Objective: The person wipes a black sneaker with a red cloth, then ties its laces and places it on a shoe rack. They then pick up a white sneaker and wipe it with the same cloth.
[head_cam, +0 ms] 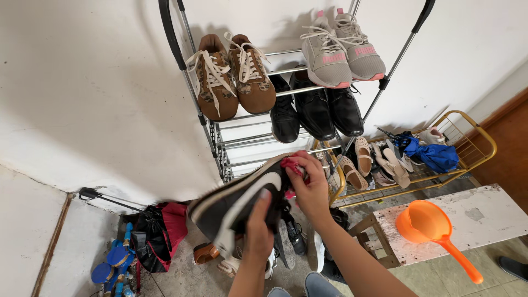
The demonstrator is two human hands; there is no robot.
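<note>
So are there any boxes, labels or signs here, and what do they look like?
No boxes, signs or screens show.
Grey sneakers, top shelf of the metal rack: pink lettered logo on each side.
Black sneaker, gripped by the left hand, red cloth in the right hand: curved white side mark.

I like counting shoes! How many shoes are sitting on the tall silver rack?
7 that I can see: two brown shoes at upper left, two grey-and-pink sneakers at upper right, and three black shoes just below. More may be hidden behind the hands.
</note>
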